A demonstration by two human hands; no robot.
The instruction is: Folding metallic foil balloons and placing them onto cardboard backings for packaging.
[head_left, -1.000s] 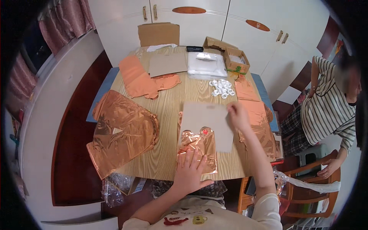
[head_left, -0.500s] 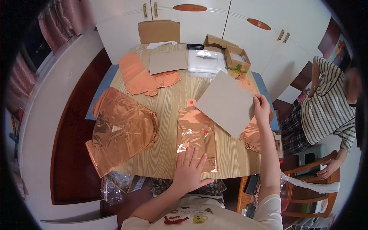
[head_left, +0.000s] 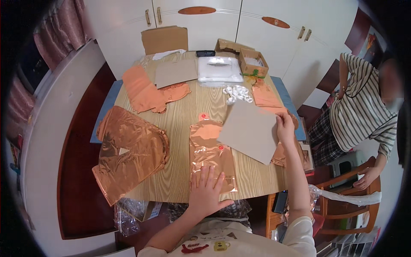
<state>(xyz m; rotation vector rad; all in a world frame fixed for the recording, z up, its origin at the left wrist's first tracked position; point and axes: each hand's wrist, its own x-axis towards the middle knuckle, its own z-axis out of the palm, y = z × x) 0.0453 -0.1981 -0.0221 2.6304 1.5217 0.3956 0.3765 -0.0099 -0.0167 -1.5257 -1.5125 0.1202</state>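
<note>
Flat, with fingers spread, my left hand (head_left: 206, 192) presses on the near end of a deflated rose-gold foil balloon (head_left: 210, 156). This long balloon lies at the table's front edge, with a tab at its far end and two small red marks. My right hand (head_left: 286, 128) pinches the right edge of a grey cardboard sheet (head_left: 250, 132), held tilted to the right of the balloon and overlapping its edge in view. Part of another foil piece (head_left: 279, 155) shows beyond the sheet, near my right wrist.
More flat foil balloons (head_left: 128, 150) lie on the left, others (head_left: 139, 92) farther back beside a second grey sheet (head_left: 175, 73). At the back are clear plastic bags (head_left: 220, 70), white ribbon rolls (head_left: 237, 93) and an open carton (head_left: 253, 64). A person in stripes stands right, by a wooden chair (head_left: 346, 231).
The cardboard sheet in my right hand has come lower and nearer to me, uncovering the white ribbon rolls and foil behind it. My left hand stays on the balloon. The view has shifted slightly.
</note>
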